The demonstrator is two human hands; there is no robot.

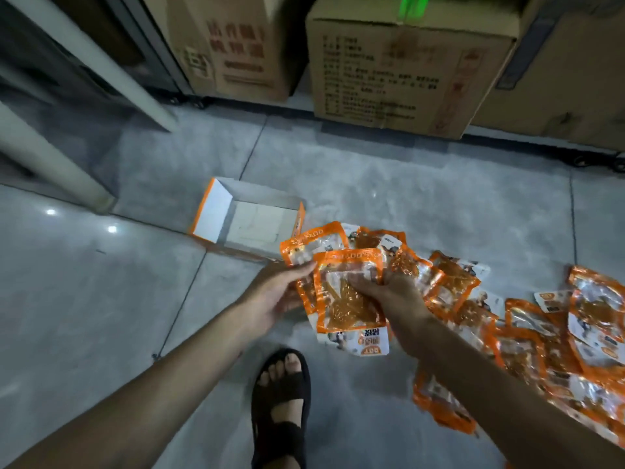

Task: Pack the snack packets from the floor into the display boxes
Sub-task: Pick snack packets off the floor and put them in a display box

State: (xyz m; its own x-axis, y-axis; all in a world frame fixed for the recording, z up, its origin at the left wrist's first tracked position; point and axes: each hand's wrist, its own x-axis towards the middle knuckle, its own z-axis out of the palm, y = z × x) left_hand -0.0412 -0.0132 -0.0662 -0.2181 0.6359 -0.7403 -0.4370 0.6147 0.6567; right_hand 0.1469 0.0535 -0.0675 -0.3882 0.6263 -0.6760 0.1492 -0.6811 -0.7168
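Note:
An open orange-and-white display box [216, 211] stands on the grey tiled floor, left of centre, with nothing visible inside it. Just right of and below the box, both hands hold a small stack of orange snack packets [348, 306] above the floor. My left hand [280, 292] grips the stack's left edge. My right hand [392, 292] pinches the front packet from the right. Many more orange packets [554, 346] lie scattered on the floor to the right, partly hidden under my right forearm.
Large cardboard cartons [399, 66] stand along the back, on low wheeled bases. Pale slanted legs [57, 164] of some furniture cross the upper left. My foot in a black sandal [280, 401] rests on the tiles below the hands.

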